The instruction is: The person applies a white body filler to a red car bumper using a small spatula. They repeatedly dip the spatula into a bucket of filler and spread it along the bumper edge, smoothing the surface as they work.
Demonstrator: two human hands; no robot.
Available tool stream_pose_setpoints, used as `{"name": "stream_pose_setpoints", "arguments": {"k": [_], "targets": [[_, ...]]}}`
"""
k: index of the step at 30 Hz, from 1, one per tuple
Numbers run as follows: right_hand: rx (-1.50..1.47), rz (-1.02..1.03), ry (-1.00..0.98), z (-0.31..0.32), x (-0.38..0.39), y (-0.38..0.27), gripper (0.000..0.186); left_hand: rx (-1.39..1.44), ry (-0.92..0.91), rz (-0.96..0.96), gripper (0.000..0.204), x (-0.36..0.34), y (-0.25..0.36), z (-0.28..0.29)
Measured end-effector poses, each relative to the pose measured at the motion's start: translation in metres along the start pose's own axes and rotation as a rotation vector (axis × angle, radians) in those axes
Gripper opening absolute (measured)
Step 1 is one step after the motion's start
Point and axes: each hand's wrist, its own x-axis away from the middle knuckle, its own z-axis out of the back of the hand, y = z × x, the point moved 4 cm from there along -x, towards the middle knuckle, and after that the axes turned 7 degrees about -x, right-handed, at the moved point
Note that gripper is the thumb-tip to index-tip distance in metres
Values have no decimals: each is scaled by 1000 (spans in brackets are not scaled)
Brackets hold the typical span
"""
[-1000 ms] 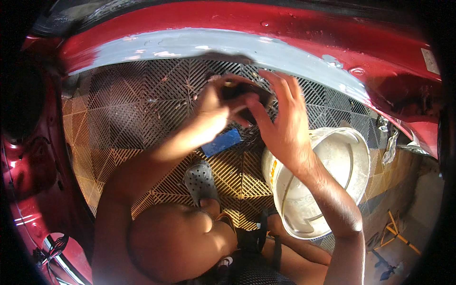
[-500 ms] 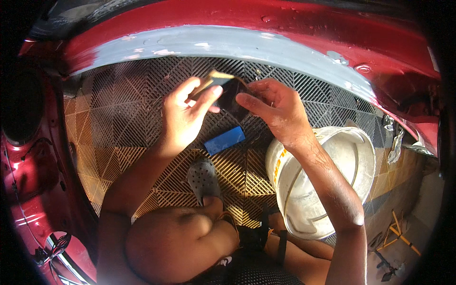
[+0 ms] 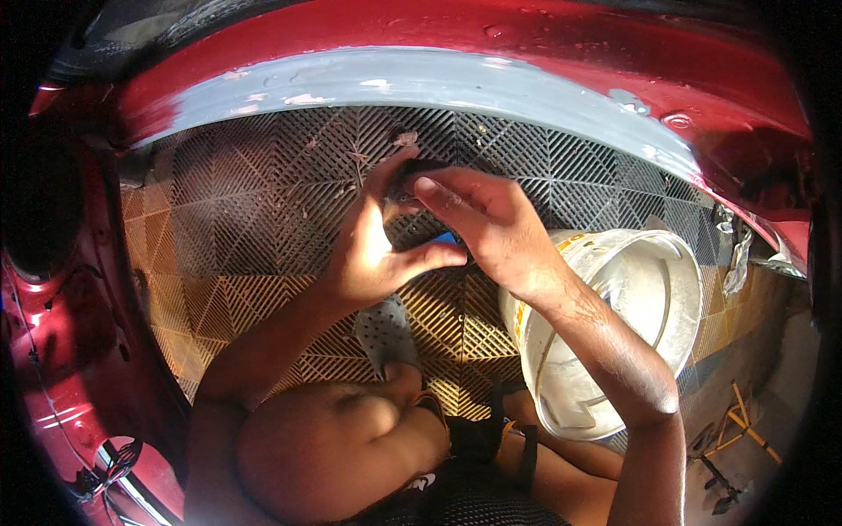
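Observation:
My right hand (image 3: pixel 500 219) is closed, its thumb and fingers pressed on a dark sheet of sandpaper (image 3: pixel 423 167). Most of that sheet is hidden by my hands. Facing it from the left, my left hand (image 3: pixel 364 245) has its fingers stretched upward beside the sandpaper and its thumb spread out to the right. Whether its fingertips touch the sheet I cannot tell. Beneath the hands, a blue block (image 3: pixel 445 238) lies on the floor, mostly covered by my left thumb and hand.
A curved red car panel (image 3: pixel 579 53) with a grey patched band (image 3: pixel 421 74) arches across the far side. To my right stands a whitish bucket (image 3: pixel 614 333). Red bodywork (image 3: pixel 79 351) rises at left. Slatted tiles (image 3: pixel 237 210) cover the floor; a yellow frame-like object (image 3: pixel 744 422) lies at lower right.
My left hand has loosened from the sandpaper, moved right and lower, and spread its thumb. My right hand has shifted left with the sheet, which shows less now. The blue block has become mostly covered.

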Motion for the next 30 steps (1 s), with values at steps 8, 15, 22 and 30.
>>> {"name": "stream_pose_setpoints", "arguments": {"k": [8, 15, 22, 30], "targets": [[330, 276, 211, 12, 5, 7, 25, 154, -152, 352, 28, -15, -3, 30], [475, 237, 175, 35, 30, -26, 11, -399, 108, -33, 30, -79, 1, 83], [648, 171, 530, 124, 99, -40, 11, -779, 224, -680, 28, -100, 12, 89], [823, 273, 365, 122, 139, -46, 11, -801, 105, -881, 30, -120, 14, 79]]}}
